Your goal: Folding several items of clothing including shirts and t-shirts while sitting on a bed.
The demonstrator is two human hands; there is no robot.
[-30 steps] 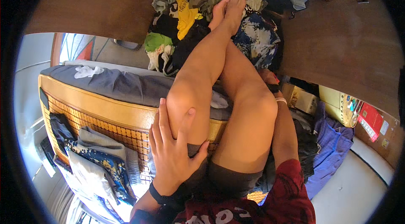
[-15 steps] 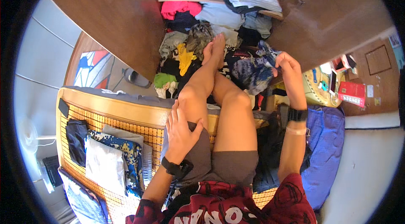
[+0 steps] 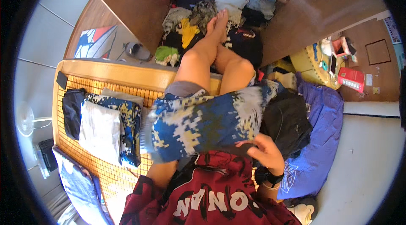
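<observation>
A blue, white and yellow camouflage garment (image 3: 203,119) lies stretched across my lap, blurred at its left end. My left hand is hidden beneath that left end; only the left forearm (image 3: 163,172) shows below it. At the garment's lower right edge is my right hand (image 3: 268,153), its thumb and fingers apart, fingertips close to the cloth. Folded clothes rest on the mat to the left: a white garment (image 3: 101,127), a camouflage one (image 3: 131,140) and a black one (image 3: 74,113).
Ahead, between brown wardrobe doors (image 3: 313,26), clothes are heaped around my feet, including a yellow piece (image 3: 189,32) and a green one (image 3: 166,53). Black clothing (image 3: 285,121) and a purple-blue cloth (image 3: 323,140) lie at right. A yellow stool (image 3: 311,64) holds small items.
The camouflage garment has come from the wardrobe pile onto my lap. My right hand has drawn back toward my body, and my left hand has gone beneath the cloth. The view has tilted down.
</observation>
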